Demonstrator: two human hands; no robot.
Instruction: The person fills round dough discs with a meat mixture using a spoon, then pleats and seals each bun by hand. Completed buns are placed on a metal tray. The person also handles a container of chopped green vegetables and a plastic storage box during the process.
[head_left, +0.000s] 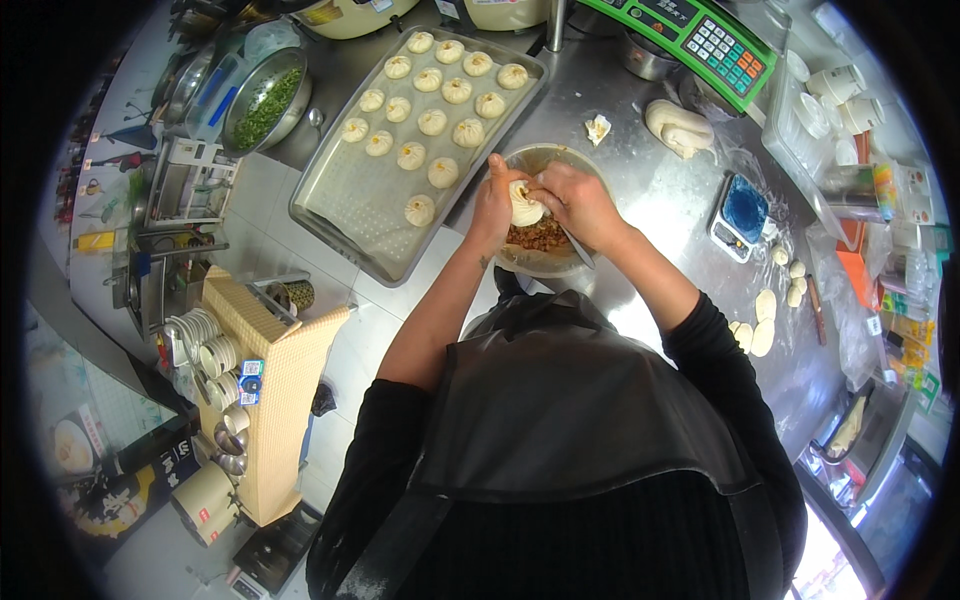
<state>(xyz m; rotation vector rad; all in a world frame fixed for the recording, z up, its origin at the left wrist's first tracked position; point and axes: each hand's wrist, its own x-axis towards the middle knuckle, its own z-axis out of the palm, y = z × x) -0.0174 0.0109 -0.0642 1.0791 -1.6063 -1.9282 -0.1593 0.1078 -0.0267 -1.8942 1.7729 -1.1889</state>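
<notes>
Between my two hands, over a round bowl (592, 161) of brown minced filling (536, 238), is a pleated dough bun (526, 210). My left hand (496, 201) cups its left side with the thumb raised. The fingers of my right hand (576, 201) pinch the dough at its gathered top, where a little filling shows. A metal utensil (580, 250) leans in the bowl beneath my right hand. Up and to the left, a perforated metal tray (352, 196) holds rows of pleated buns (432, 121).
A dough lump (679, 129), a small digital scale (739, 217), dough balls (797, 279), flattened dough rounds (763, 322) and a rolling pin (816, 309) lie on the steel table at right. A metal bowl of chopped greens (266, 109) stands left of the tray.
</notes>
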